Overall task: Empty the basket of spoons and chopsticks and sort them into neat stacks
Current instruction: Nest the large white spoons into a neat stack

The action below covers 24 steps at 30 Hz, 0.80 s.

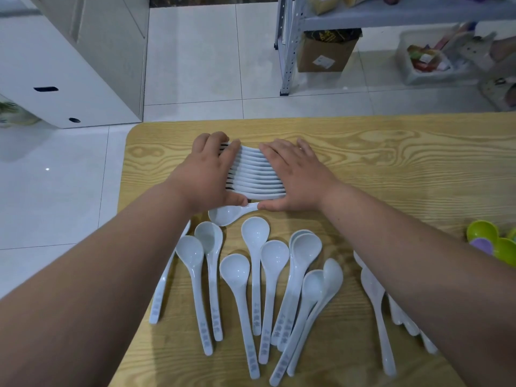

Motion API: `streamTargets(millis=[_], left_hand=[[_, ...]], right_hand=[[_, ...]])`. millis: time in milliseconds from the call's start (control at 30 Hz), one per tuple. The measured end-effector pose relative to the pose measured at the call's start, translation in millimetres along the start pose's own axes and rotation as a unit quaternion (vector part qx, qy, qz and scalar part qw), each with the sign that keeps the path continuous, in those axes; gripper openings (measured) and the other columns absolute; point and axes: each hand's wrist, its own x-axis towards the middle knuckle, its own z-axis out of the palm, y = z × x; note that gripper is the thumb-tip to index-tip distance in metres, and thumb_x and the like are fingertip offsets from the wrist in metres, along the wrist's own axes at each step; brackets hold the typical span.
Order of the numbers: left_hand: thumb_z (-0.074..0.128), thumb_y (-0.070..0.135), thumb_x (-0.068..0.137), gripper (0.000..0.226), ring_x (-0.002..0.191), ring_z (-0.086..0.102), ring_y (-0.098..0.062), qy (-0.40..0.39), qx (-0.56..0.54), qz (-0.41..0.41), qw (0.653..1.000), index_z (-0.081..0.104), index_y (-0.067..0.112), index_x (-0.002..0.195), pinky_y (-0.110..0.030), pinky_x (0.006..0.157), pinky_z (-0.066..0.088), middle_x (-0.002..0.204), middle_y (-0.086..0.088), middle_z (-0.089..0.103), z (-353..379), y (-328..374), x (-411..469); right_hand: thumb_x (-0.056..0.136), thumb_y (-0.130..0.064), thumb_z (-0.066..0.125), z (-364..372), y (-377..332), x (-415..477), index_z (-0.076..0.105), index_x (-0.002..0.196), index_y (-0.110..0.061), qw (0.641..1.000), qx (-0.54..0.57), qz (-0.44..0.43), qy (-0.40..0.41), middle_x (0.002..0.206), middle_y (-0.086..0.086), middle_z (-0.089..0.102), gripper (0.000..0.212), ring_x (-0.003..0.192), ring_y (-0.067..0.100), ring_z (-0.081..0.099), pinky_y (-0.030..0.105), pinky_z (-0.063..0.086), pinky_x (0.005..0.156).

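Note:
A nested row of several white soup spoons (255, 174) lies on its side on the wooden table (391, 169). My left hand (210, 171) curls round the bowl end of the row, thumb at its near side. My right hand (293, 177) lies flat over the handle end, fingers straight, thumb against the near side. One loose white spoon (227, 215) lies just in front of the row. Several more white spoons (251, 277) lie spread out nearer me, bowls pointing away. No basket or chopsticks are in view.
Green and purple plastic spoons (492, 241) sit at the table's right edge. The table's rounded left corner (131, 135) is close to the row. Beyond it are tiled floor, a white cabinet (69, 65) and a metal shelf (287, 51) with a cardboard box.

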Motion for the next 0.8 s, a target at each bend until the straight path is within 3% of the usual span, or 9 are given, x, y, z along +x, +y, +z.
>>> streamTargets(millis=[133, 200, 433, 667, 800], left_hand=[[0.05, 0.084, 0.07, 0.117, 0.146, 0.021, -0.038, 0.029, 0.03, 0.019, 0.999, 0.029, 0.007, 0.155, -0.05, 0.12, 0.022, 0.156, -0.02, 0.028, 6, -4, -3], [0.042, 0.082, 0.073, 0.112, 0.15, 0.017, -0.039, 0.042, 0.027, 0.021, 0.999, 0.031, 0.005, 0.154, -0.052, 0.122, 0.019, 0.16, -0.021, 0.026, 10, -5, -4], [0.041, 0.076, 0.077, 0.107, 0.149, 0.021, -0.038, 0.05, 0.009, 0.02, 0.999, 0.033, 0.002, 0.153, -0.049, 0.122, 0.02, 0.155, -0.021, 0.034, 14, -5, 0], [0.034, 0.077, 0.078, 0.105, 0.154, 0.012, -0.031, 0.05, -0.002, 0.004, 0.999, 0.026, 0.009, 0.157, -0.047, 0.124, 0.016, 0.165, -0.013, 0.02, 13, -2, -2], [0.037, 0.071, 0.082, 0.097, 0.153, 0.016, -0.036, 0.063, 0.009, 0.022, 0.998, 0.032, 0.008, 0.155, -0.05, 0.123, 0.02, 0.163, -0.017, 0.025, 12, -2, -4]], right_hand=[[0.07, -0.092, 0.031, 0, 0, -1, 0.008, 0.161, -0.018, 1.0, 0.004, 0.007, 0.002, 0.167, 0.001, 0.013, 0.12, 0.156, 0.021, 0.004, 0.055, 0.0, 0.124], [0.071, -0.092, 0.028, 1, 0, -1, 0.008, 0.161, -0.02, 1.0, 0.012, 0.019, 0.011, 0.168, 0.0, 0.01, 0.117, 0.156, 0.02, 0.001, 0.054, -0.002, 0.124], [0.073, -0.09, 0.028, 2, 0, 0, 0.011, 0.161, -0.02, 0.998, 0.044, 0.032, 0.016, 0.168, 0.0, 0.011, 0.113, 0.156, 0.02, 0.003, 0.052, 0.003, 0.125], [0.081, -0.084, 0.024, -6, 5, 5, 0.011, 0.161, -0.026, 0.995, 0.08, 0.053, 0.0, 0.169, -0.001, 0.007, 0.1, 0.156, 0.018, 0.001, 0.049, 0.003, 0.125], [0.087, -0.079, 0.028, -7, 6, 5, 0.012, 0.161, -0.026, 0.995, 0.081, 0.057, -0.006, 0.169, -0.002, 0.008, 0.093, 0.156, 0.017, 0.001, 0.048, 0.003, 0.125]])
